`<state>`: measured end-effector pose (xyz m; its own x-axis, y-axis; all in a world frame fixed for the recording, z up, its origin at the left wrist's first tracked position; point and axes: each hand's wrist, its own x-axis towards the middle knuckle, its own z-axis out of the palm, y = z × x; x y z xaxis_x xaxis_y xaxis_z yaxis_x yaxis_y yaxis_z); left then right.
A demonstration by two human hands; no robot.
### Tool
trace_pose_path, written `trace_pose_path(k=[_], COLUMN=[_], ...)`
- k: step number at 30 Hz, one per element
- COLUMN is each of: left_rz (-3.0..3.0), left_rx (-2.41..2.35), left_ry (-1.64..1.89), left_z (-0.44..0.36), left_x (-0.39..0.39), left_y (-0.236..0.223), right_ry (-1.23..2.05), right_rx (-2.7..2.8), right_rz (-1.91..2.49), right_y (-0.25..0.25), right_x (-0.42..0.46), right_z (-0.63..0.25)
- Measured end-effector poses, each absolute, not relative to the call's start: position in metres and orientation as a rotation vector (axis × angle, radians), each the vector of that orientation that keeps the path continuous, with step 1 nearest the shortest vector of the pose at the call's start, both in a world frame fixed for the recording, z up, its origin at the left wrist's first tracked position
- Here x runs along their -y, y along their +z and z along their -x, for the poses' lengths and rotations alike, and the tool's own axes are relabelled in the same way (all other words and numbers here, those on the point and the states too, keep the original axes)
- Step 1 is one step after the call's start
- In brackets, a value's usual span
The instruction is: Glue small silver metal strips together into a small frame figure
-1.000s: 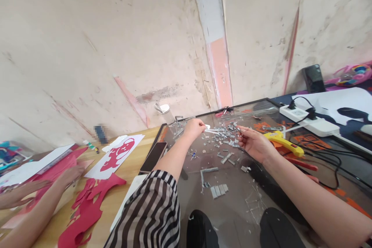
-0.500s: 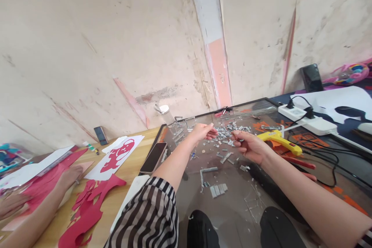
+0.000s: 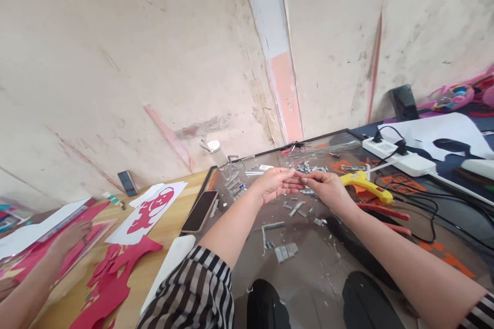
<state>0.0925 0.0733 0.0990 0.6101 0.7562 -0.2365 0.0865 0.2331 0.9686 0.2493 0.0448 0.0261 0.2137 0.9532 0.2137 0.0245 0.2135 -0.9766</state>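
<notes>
My left hand (image 3: 280, 185) and my right hand (image 3: 330, 190) meet above the dark tabletop (image 3: 247, 257), fingertips together. Both pinch thumb against fingers; whatever small thing lies between them is too small to make out. Beyond the fingers is a heap of small silver-grey pieces (image 3: 309, 167), partly covered by my hands. A small white piece (image 3: 265, 167) lies just left of the heap, with thin white strips (image 3: 252, 172) beside it. Crossed grey strips (image 3: 296, 208) and a row of flat grey pieces (image 3: 286, 252) rest nearer to me.
To the right are a yellow glue gun (image 3: 365, 184), red-handled pliers (image 3: 386, 214), black cables and a white power strip (image 3: 401, 158). A phone (image 3: 199, 211) and a lidded jar (image 3: 216, 153) stand left. Another person's hand (image 3: 71, 239) works on red paper at far left.
My left hand has let go of the white piece, which now lies left of the heap. Both hands have come together at the fingertips. The other person's hands have shifted left.
</notes>
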Motion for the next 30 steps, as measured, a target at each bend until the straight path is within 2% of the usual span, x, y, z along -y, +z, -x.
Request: trace_pose_path(k=[9, 16, 20, 24, 30], left_rz=[-1.167, -1.202, -1.181, -1.092, -0.981], left_rx=[-0.929, -0.863, -0.815, -0.801, -0.636], left_ry=[0.635, 0.581, 0.587, 0.736, 0.828], left_z=[-0.042, -0.041, -0.051, -0.035, -0.021], left_x=[-0.075, -0.051, -0.041, -0.039, -0.026], left_y=[0.106, 0.096, 0.089, 0.088, 0.089], right_ry=[0.826, 0.969, 0.727, 0.582, 0.967], right_rx=[0.957, 1.311, 1.566, 1.499, 1.491], right_rz=[1.178, 1.194, 1.212, 1.199, 1.192], right_y=[0.035, 0.044, 0.045, 0.047, 0.052], right_x=[-0.046, -0.028, -0.02, -0.022, -0.022], right_z=[-0.269, -0.236, -0.228, -0.242, -0.243])
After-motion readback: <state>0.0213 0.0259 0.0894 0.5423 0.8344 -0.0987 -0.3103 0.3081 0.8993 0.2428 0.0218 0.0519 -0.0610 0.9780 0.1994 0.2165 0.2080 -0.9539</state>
